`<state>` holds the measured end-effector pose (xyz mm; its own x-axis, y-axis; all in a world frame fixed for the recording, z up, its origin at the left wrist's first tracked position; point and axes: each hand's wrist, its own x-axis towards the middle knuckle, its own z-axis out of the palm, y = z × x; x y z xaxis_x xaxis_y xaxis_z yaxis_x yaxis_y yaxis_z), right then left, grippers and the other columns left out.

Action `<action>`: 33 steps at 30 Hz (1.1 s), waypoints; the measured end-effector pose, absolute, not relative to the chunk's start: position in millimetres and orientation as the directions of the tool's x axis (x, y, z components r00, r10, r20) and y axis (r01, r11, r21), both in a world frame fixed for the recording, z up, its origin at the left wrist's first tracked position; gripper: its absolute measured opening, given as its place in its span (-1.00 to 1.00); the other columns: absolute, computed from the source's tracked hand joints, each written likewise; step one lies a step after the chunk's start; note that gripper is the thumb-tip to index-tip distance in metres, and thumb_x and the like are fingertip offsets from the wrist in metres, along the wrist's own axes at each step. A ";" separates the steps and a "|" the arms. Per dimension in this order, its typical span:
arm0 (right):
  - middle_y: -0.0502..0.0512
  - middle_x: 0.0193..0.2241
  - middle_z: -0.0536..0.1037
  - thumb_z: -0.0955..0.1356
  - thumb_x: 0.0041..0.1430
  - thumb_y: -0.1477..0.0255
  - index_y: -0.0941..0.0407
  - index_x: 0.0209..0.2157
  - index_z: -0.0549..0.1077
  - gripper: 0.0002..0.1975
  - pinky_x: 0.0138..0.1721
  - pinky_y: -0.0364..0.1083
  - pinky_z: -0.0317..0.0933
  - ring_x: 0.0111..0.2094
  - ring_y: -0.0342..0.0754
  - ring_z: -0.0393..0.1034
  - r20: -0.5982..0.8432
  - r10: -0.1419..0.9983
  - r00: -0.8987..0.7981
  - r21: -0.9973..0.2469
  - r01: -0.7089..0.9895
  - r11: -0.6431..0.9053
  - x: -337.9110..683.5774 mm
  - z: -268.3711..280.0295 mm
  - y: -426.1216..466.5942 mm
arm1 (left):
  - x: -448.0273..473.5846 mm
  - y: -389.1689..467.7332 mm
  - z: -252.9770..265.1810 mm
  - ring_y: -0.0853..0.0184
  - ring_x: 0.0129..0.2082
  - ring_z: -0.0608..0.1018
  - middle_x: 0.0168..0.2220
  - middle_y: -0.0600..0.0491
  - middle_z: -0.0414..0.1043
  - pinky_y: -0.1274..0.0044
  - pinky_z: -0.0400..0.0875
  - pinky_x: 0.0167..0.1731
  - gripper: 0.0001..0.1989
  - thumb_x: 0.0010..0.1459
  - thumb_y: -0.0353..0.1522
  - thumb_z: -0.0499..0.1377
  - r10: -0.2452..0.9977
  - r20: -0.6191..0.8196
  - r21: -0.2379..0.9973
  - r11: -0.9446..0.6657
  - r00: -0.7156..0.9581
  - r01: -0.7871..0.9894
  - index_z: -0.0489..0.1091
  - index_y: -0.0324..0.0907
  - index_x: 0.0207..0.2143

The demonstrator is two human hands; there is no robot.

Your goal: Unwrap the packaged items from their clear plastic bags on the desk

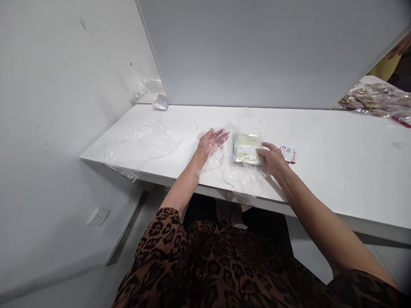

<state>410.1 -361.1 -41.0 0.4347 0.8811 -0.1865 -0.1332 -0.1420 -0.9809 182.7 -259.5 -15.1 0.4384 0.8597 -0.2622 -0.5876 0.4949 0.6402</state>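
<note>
Head view: green packet (245,146) against right grip (275,161)

To my left rises a pale wall (64,85) with a few dark scuffs (83,24) and a socket (98,217) set low on it. The white table (340,162) meets that wall and stretches off to the right. At the table's back stands a broad, plain grey panel (244,55) with slim pale edges. The light is soft and even. Under the table's right end lies what seems pale floor (390,259), though it's dim there.
</note>
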 end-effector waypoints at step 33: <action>0.56 0.16 0.49 0.33 0.27 0.19 0.33 0.48 -0.07 -0.08 0.02 0.19 0.40 0.02 0.34 0.51 -0.091 0.995 0.036 -0.712 0.697 -0.091 358.5 19.6 -386.6 | 225.0 -299.2 31.0 0.55 -0.65 0.21 -0.58 0.21 0.12 0.67 0.24 -0.56 -0.65 0.38 -0.49 0.09 0.936 0.019 0.661 0.252 0.351 -0.707 0.51 -0.04 0.11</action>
